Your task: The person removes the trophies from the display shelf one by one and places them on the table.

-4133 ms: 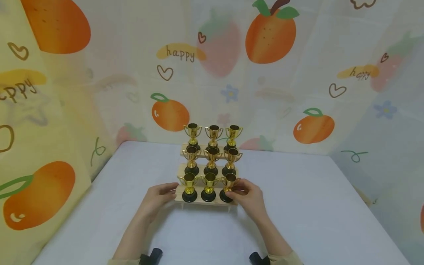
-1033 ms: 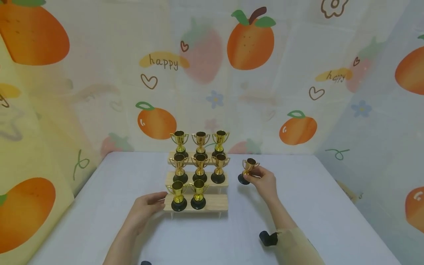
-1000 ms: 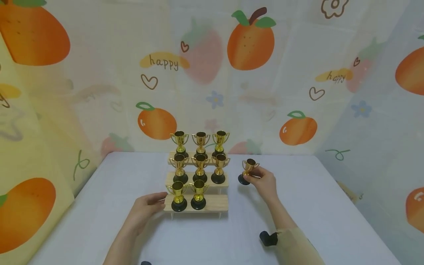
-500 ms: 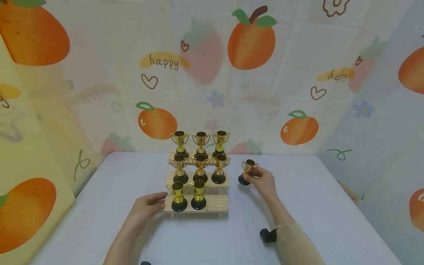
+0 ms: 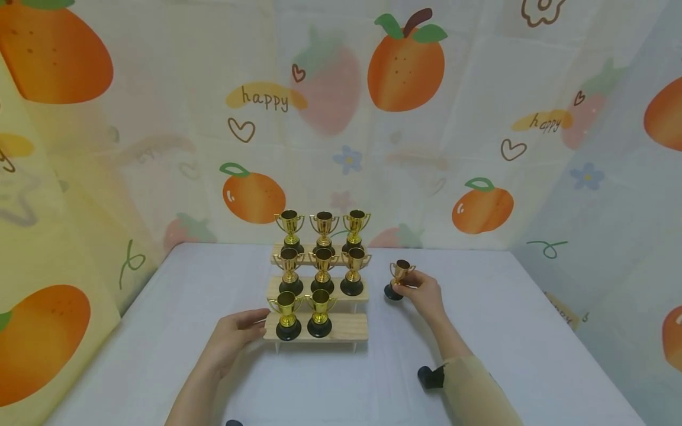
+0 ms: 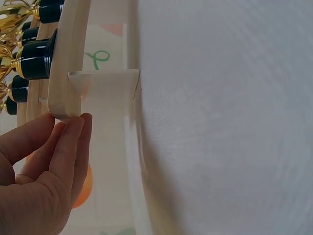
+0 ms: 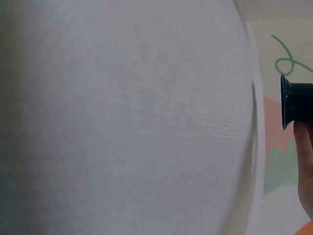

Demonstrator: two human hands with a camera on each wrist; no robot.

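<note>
A tiered wooden display stand (image 5: 347, 326) with three shelves bears several small gold trophy cups on black bases. Two trophy cups (image 5: 319, 313) stand on the front shelf, at its left and middle; its right end is bare. My left hand (image 5: 229, 340) pinches the left end of that shelf; the left wrist view has thumb and fingertips at the board's corner (image 6: 68, 93). To the right of the stand, my right hand (image 5: 426, 299) holds another trophy cup (image 5: 401, 272) by its stem, slightly tilted. In the right wrist view only its black base (image 7: 299, 103) and part of the hand show.
The stand is on a white-covered table (image 5: 479, 331). Behind it hangs a fruit-patterned cloth (image 5: 341, 142), which also closes off both sides. Clear supports (image 6: 105, 78) hold up the front shelf.
Since the oldest frame, my right hand has taken the trophy cup off the front shelf's right end and carried it right and back. Lately it has sunk slightly. My left hand stays at the shelf.
</note>
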